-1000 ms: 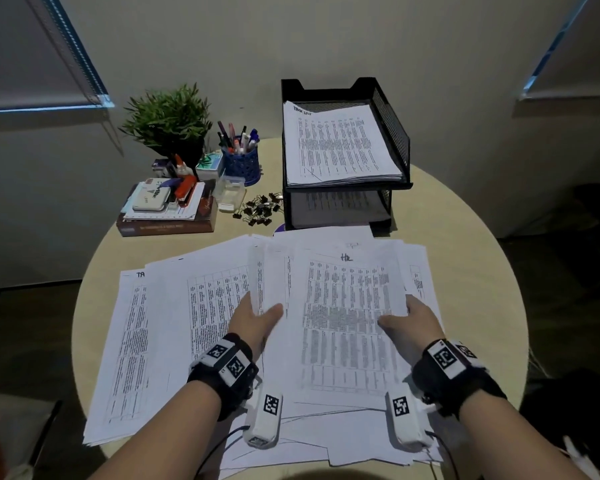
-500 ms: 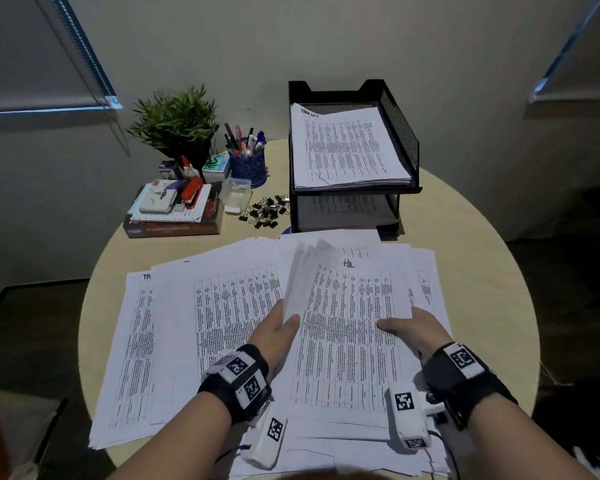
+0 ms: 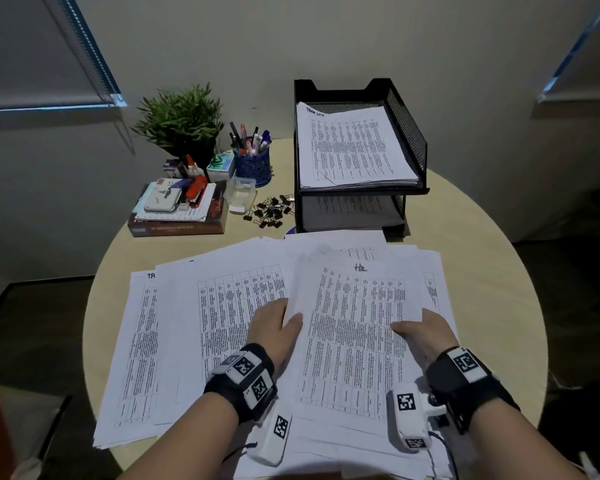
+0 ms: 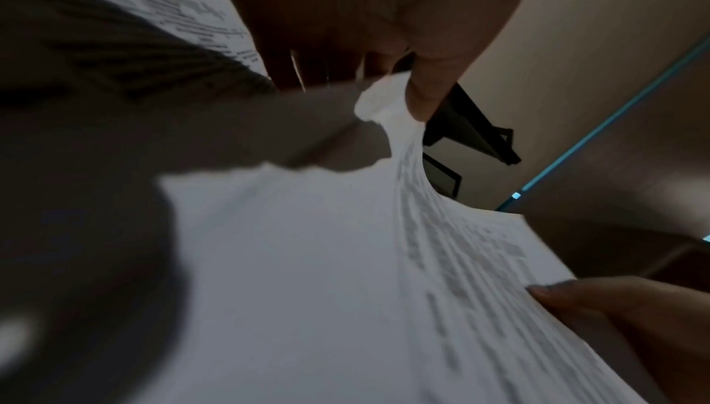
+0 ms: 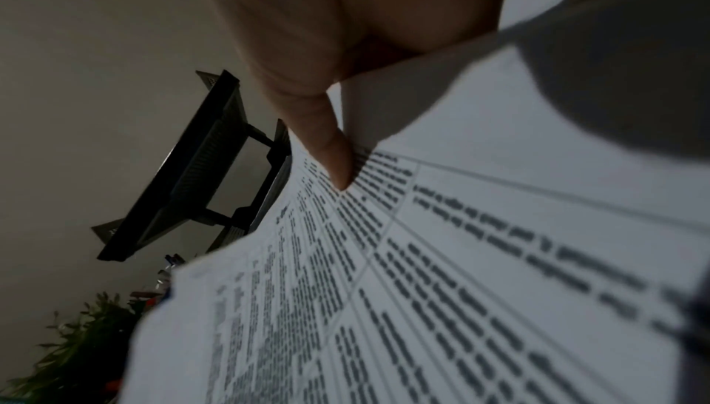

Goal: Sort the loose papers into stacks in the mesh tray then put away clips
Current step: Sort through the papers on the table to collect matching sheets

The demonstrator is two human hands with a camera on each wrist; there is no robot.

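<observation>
Loose printed papers (image 3: 222, 317) lie spread over the round table. A sheaf of sheets (image 3: 354, 327) marked "HR" sits on top at the centre. My left hand (image 3: 278, 327) grips its left edge, thumb on top, fingers under the sheets; the thumb (image 4: 422, 100) pinches the bent edge. My right hand (image 3: 420, 330) holds the right edge, its thumb (image 5: 330, 152) pressing on the printed table. The black two-tier mesh tray (image 3: 409, 133) stands behind, with paper stacks (image 3: 350, 147) in both tiers. A heap of black binder clips (image 3: 269, 211) lies left of the tray.
A small clear box (image 3: 241, 195) stands by the clips. A blue pen cup (image 3: 252, 161), a potted plant (image 3: 181, 123) and a book (image 3: 177, 220) piled with stationery fill the back left. Bare table (image 3: 489, 271) shows on the right.
The lifted left edge of the sheaf has come down flatter onto the pile. Both hands keep their hold at its edges.
</observation>
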